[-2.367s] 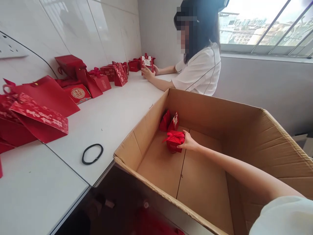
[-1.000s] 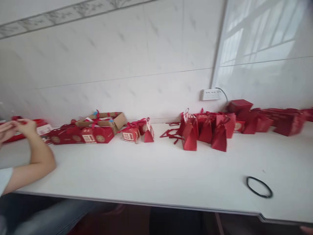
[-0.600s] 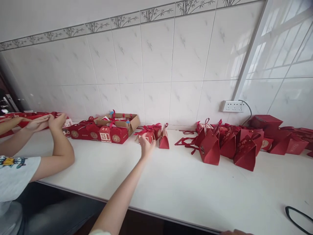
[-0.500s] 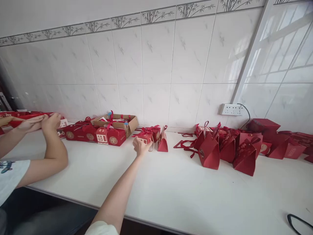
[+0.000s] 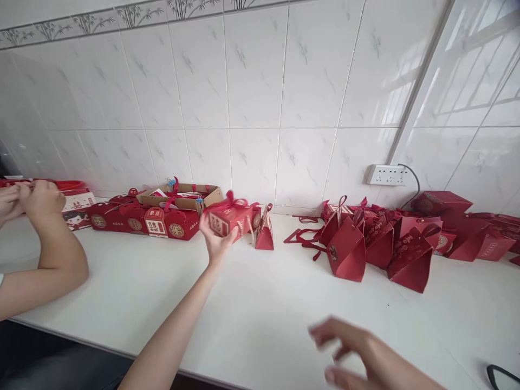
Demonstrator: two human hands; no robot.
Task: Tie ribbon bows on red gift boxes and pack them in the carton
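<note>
My left hand (image 5: pixel 217 245) grips a small red gift box (image 5: pixel 227 219) with a ribbon bow on top and a cord handle at its side. The box is raised a little and tilted, its printed end toward me. Just right of it, a red triangular gift bag (image 5: pixel 265 234) stands on the white table (image 5: pixel 260 309). At the lower right my right hand (image 5: pixel 349 349) hangs over the table, slightly blurred, its fingers apart and nothing in them.
Red boxes (image 5: pixel 156 222) stand in a row at left by an open cardboard box (image 5: pixel 213 196). Several red bags (image 5: pixel 347 249) crowd the right, below a power strip (image 5: pixel 388 175). A co-worker's hands (image 5: pixel 43 197) are at far left. A black loop (image 5: pixel 501 376) lies at the lower right.
My left hand has lifted the gift box off the table and drawn it slightly left and nearer. My right hand has come into view at the lower right. The view has shifted.
</note>
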